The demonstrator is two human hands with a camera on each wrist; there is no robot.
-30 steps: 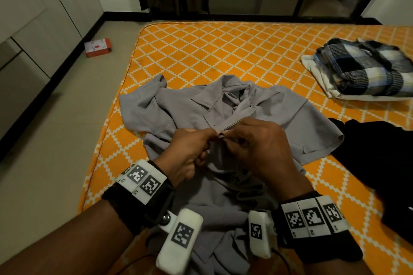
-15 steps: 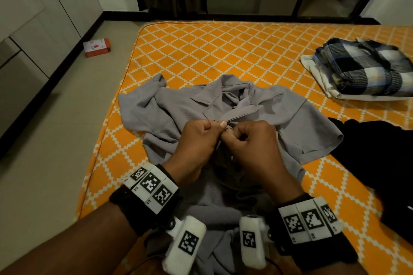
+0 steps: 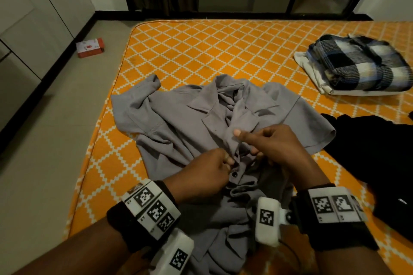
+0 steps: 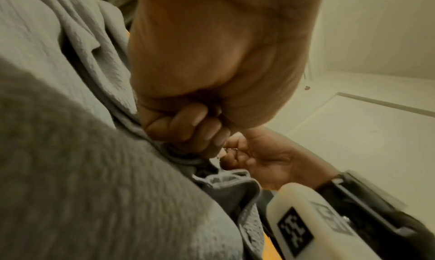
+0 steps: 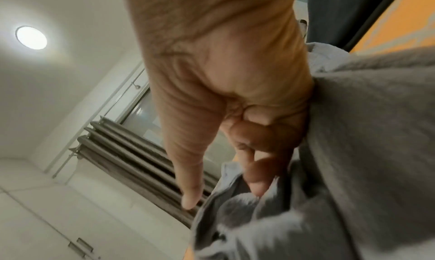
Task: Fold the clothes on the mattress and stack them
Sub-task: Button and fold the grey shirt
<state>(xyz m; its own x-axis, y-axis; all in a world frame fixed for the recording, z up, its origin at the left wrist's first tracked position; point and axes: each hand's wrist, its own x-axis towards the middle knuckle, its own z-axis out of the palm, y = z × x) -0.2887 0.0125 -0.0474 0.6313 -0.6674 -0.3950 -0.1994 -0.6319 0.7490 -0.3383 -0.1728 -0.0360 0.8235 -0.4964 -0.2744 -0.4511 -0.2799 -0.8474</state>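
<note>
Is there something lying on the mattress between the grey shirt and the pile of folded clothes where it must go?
Nothing visible does. Between the grey button-up shirt and the folded checked shirt stack only the bare orange patterned mattress shows. A black garment lies beside the route, to the right.

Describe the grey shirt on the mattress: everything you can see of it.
The grey shirt is a thin, crinkled woven fabric with a collar, short sleeves spread to either side and a dark button on the front strip. It lies face up and rumpled, unfolded, near the left edge of the orange patterned mattress, its lower part bunched toward the person. The left hand pinches the front strip just above the button; the right hand grips the facing edge beside it. A black garment lies at its right sleeve.
</note>
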